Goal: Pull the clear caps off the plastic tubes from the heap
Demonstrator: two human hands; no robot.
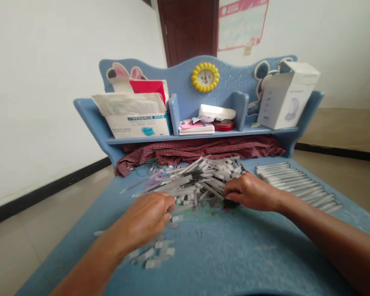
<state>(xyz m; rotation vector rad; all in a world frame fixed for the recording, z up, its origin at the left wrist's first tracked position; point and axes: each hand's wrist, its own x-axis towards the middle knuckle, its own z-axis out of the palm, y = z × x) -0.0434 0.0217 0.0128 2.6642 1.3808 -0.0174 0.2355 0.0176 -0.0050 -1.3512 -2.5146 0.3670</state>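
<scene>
A loose heap of slim, pale, pen-like sticks, some with dark parts, lies across the back of the blue desk. My left hand is at the heap's front left edge, its fingers curled together; what they hold, if anything, is hidden. At the right edge of the heap, my right hand has its fingertips pinched beside a small dark thing. I cannot make out what lies between those fingers. Beneath my left wrist and forearm are several small, clear and whitish pieces, partly covered by the arm.
Similar sticks lie in a neat row on the right. Behind the heap, a red checked cloth is bunched under the blue shelf. On it stand a mask box, a white box and a red round tin.
</scene>
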